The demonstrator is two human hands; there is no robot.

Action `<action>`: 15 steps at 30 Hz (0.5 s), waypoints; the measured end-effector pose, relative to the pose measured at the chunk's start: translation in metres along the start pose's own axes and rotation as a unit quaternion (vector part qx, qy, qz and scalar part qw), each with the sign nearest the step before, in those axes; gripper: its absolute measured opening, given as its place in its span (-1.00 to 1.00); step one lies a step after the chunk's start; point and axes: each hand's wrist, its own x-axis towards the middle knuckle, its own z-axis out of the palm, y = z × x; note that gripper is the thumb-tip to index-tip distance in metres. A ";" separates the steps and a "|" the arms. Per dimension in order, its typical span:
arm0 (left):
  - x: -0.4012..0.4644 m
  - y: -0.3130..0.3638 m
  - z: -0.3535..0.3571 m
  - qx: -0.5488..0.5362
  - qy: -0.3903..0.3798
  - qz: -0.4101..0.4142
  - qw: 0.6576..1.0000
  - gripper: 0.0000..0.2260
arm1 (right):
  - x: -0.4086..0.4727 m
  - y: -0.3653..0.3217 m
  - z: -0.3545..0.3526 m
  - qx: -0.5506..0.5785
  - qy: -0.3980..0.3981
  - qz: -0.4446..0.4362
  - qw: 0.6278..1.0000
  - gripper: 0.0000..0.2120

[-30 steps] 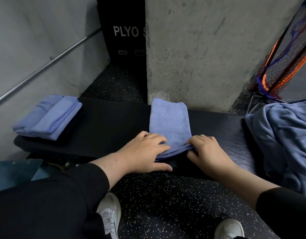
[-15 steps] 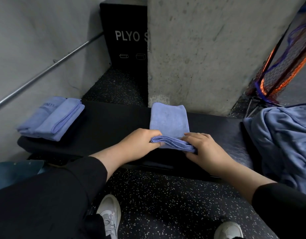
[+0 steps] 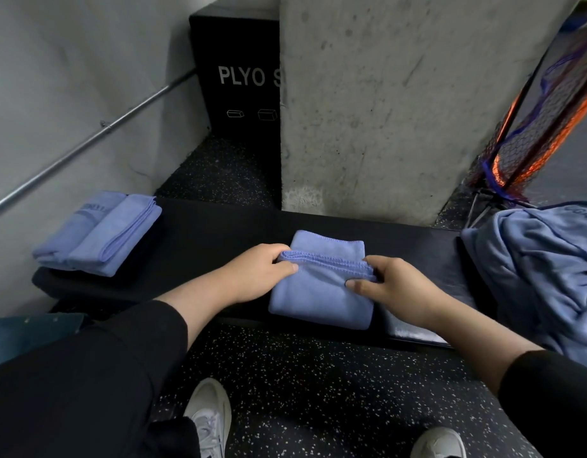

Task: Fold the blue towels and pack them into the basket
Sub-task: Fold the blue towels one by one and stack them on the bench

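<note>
Bench [image 3: 199, 239], one, black and padded, runs left to right across the view, its far edge near a concrete pillar [image 3: 401, 104] and its left end near a grey wall with one metal rail [image 3: 87, 143]. Plyo box [image 3: 239, 77], one, black, stands behind the pillar's left side. Loose blue towels [image 3: 543, 276], a heap whose count cannot be told, lie over the bench's right end, beside an orange-and-blue net [image 3: 533, 127]. Folded towels [image 3: 97, 233], one stack at the left end, number of layers unclear. Towel in work [image 3: 318, 299], one, lies mid-bench, its near fold overhanging the front edge. Left hand [image 3: 256, 276] pinches the left end of the doubled-over hem; right hand [image 3: 398, 285] pinches the right end. Bare bench surface lies between the stack and the left hand. Shoes [image 3: 209, 421], two, white, rest on the speckled floor [image 3: 318, 385].
</note>
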 end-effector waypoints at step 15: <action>0.069 0.000 0.015 0.140 0.120 -0.064 0.981 -0.78 | 0.055 0.019 0.007 -0.133 0.108 0.093 0.981 -0.66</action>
